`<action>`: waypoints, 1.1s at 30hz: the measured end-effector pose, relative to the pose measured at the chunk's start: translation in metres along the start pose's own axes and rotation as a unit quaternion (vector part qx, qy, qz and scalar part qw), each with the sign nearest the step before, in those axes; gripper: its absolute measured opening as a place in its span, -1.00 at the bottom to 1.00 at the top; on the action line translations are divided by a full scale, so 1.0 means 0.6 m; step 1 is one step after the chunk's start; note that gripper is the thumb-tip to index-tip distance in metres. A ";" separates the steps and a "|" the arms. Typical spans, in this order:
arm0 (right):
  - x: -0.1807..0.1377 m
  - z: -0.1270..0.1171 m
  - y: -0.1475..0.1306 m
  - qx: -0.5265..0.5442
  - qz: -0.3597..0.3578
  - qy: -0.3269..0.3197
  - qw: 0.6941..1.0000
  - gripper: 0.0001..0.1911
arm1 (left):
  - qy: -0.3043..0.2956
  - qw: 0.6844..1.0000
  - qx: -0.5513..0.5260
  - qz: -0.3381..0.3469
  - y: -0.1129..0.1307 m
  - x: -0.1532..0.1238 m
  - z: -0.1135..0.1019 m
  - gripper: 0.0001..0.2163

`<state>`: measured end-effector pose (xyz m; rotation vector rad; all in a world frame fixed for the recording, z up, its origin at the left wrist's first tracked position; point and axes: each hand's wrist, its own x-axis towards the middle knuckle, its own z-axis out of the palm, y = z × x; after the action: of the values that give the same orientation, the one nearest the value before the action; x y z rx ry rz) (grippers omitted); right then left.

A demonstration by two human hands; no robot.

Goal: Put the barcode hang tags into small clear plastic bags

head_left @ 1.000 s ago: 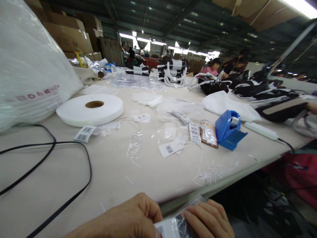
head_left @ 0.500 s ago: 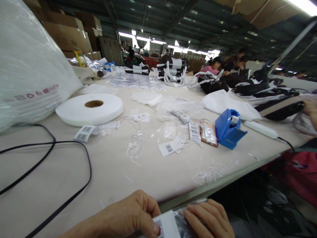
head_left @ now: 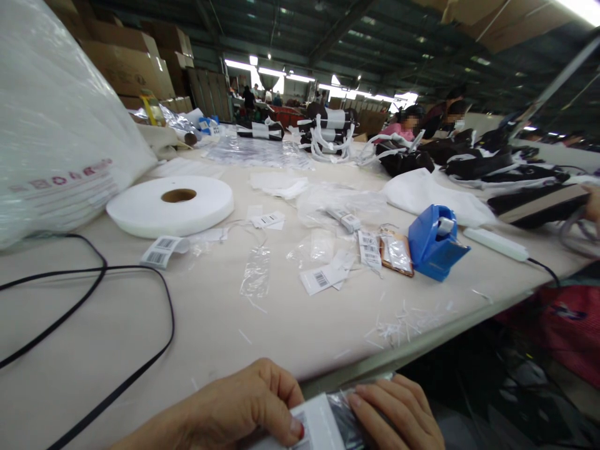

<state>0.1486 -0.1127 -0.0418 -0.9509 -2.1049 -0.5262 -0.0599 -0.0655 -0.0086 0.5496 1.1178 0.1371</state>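
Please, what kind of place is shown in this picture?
Probably a garment or accessory packing workshop. A long work table carries loose barcode tags, a blue tape dispenser and a white tape roll; stacked cardboard boxes stand behind, and other people work farther along.

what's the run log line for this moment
left hand: grips white label | right hand: holds clear packet | place: table edge | nearby: dispenser, roll

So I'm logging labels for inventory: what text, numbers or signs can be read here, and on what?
Nothing reads clearly.
Large plastic bag: red print, blurred.
Barcode tags on the table: bars only, digits too small.
White label held by left hand and right hand: unreadable.
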 end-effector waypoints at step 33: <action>-0.001 -0.003 0.004 0.022 0.004 0.006 1.000 -0.78 | -0.078 0.995 -0.034 0.049 0.001 -0.002 0.005 -0.55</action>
<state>0.1515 -0.1127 -0.0408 -0.9273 -2.0930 -0.4786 -0.0580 -0.0664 -0.0063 0.5450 0.9312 0.2138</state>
